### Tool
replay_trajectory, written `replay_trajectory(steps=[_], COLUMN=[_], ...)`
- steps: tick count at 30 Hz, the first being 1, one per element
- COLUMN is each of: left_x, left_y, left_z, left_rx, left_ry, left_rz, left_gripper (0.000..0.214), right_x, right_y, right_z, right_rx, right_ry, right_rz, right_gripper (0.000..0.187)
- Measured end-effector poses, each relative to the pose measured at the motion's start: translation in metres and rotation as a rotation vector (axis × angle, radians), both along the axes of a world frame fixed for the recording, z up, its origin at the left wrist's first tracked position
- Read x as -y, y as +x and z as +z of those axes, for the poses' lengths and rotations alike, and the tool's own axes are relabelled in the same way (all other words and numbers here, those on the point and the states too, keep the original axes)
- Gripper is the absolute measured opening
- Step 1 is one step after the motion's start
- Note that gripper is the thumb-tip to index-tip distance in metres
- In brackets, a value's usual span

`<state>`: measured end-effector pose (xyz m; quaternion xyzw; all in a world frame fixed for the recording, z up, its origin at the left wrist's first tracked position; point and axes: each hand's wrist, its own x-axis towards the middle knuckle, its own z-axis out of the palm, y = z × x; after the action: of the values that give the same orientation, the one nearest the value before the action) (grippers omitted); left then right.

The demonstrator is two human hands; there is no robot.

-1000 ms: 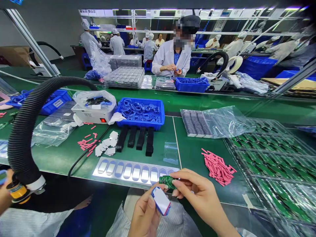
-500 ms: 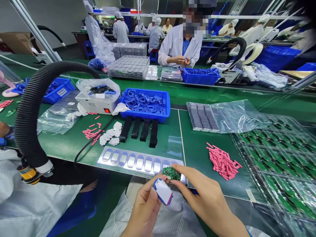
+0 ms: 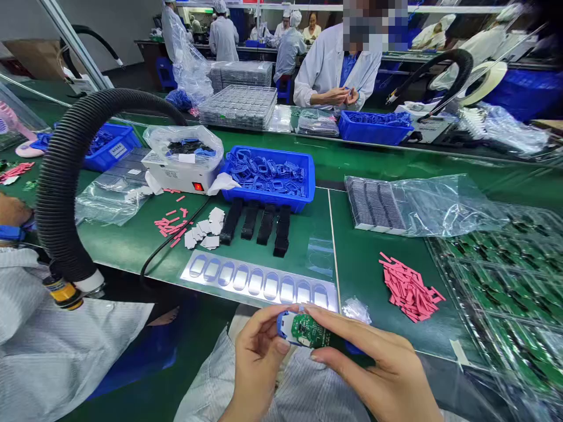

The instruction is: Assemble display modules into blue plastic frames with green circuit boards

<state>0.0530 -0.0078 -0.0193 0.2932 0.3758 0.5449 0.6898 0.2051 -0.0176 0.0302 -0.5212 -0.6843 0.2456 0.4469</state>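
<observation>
My left hand (image 3: pixel 259 351) is closed on a small blue plastic housing (image 3: pixel 280 322) with a white pad in it. Between the fingers and thumb of my right hand (image 3: pixel 369 357) is a green circuit board (image 3: pixel 310 330), which lies over the right part of the housing. Whether the board is seated inside cannot be made out. Just beyond my hands, a clear sheet with a row of oval stickers (image 3: pixel 255 282) lies along the table's front edge. A small clear plastic bag (image 3: pixel 356 309) rests beside my right hand.
A blue bin (image 3: pixel 311 181) of blue housings stands behind black strips (image 3: pixel 264 225). White pads (image 3: pixel 204 230) and pink strips (image 3: pixel 409 287) lie in piles. Trays of circuit boards (image 3: pixel 505 264) fill the right side. A black hose (image 3: pixel 57 187) arches at left; a co-worker (image 3: pixel 338 64) sits opposite.
The circuit board has moved from beside the housing to over it, and the housing has turned in my left hand. The camera view has tilted downward and shifted left.
</observation>
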Motion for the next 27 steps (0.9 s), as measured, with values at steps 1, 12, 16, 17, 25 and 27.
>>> replay_trajectory(steps=[1,12,16,17,25,27], left_x=[0.000,0.002,0.001,0.001,0.000,0.001], left_y=[0.001,-0.002,-0.003,-0.003,-0.011,-0.014], left_z=[0.001,-0.004,-0.008,-0.009,-0.008,-0.006], left_rx=[-0.011,-0.043,-0.115,-0.134,-0.174,-0.155], left_ry=[-0.003,0.136,0.166,0.171,-0.012,-0.013], left_rz=[0.033,0.007,0.030,0.043,-0.005,-0.048], left_gripper=[0.026,0.023,0.023,0.024,0.025,0.023], right_x=[-0.001,0.001,0.001,0.001,0.007,0.009], right_y=[-0.001,-0.004,0.000,0.001,0.000,0.001], right_z=[0.001,-0.002,-0.006,-0.006,-0.017,-0.022], right_rx=[0.005,0.091,0.155,0.165,0.280,0.331], right_ry=[0.015,0.102,0.122,0.127,0.255,0.290], right_rz=[0.000,0.020,0.068,0.078,0.082,0.077], right_gripper=[0.043,0.043,0.049,0.051,0.063,0.066])
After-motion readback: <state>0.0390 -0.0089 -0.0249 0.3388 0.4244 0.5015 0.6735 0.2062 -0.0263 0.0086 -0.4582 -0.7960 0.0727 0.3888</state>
